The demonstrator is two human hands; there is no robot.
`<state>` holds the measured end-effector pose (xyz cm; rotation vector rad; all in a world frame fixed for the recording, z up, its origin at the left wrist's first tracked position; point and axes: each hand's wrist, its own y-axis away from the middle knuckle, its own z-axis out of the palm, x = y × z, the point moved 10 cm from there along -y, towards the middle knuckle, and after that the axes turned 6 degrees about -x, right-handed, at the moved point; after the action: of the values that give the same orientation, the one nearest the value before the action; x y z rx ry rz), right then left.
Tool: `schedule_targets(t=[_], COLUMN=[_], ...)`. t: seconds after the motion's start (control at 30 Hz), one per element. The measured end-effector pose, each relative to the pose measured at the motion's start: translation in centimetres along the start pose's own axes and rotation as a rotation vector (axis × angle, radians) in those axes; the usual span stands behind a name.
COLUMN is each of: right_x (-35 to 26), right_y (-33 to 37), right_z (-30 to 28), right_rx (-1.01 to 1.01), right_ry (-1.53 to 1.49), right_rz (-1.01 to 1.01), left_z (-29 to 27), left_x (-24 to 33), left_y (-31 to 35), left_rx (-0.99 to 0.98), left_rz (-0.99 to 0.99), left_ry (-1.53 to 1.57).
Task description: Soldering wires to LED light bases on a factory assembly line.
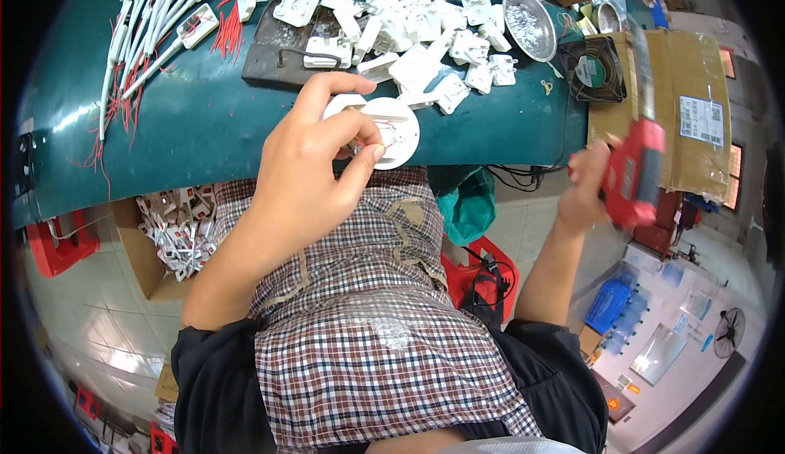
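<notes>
My left hand is closed over a round white plastic housing at the table's front edge. Thumb and forefinger pinch at its inner side, and a bit of thin red wire shows near them; what exactly lies between the tips is hidden. Out to the right, my right hand grips a red and dark grey hand-held tool, raised and smeared by motion. A long greyish shaft points up from it. Just beyond my left hand lies a heap of white plug housings.
White plug leads and red wires lie at the far left. A dark block sits beneath several housings. A metal dish, a small fan and a cardboard box stand right. A box of parts sits below.
</notes>
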<state>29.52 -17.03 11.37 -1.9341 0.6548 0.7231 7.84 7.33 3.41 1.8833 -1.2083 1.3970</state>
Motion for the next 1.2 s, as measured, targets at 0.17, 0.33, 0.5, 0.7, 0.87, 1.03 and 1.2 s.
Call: schedule_targets(t=[0.17, 0.33, 0.5, 0.7, 0.87, 1.03, 1.2], right_x=[8.5, 9.2, 15.0, 16.5, 16.2, 16.5, 16.2], right_y=[-0.2, -0.5, -0.3, -0.3, -0.6, -0.9, -1.3], right_z=[2.6, 2.6, 5.0, 6.2, 5.6, 4.9, 3.9], right_rx=[-0.096, -0.061, -0.156, -0.149, -0.088, -0.092, -0.024], right_ry=[0.026, -0.258, -1.044, -1.395, -1.338, -1.325, -1.213], right_rz=[0.483, 0.683, 1.074, 1.207, 1.194, 1.182, 1.144], left_z=[0.1, 0.1, 0.0, -0.1, -0.1, -0.1, 0.0], left_x=[0.0, -0.1, 0.2, 0.2, 0.2, 0.2, 0.2], left_y=[-0.2, -0.3, -0.4, -0.3, -0.3, -0.4, -0.4], left_rx=[-0.008, -0.031, -0.031, -0.023, -0.029, -0.029, -0.030], left_rz=[-0.012, -0.042, -0.042, -0.039, -0.041, -0.037, -0.042], left_ry=[-0.016, -0.003, -0.003, -0.019, -0.025, 0.000, -0.001])
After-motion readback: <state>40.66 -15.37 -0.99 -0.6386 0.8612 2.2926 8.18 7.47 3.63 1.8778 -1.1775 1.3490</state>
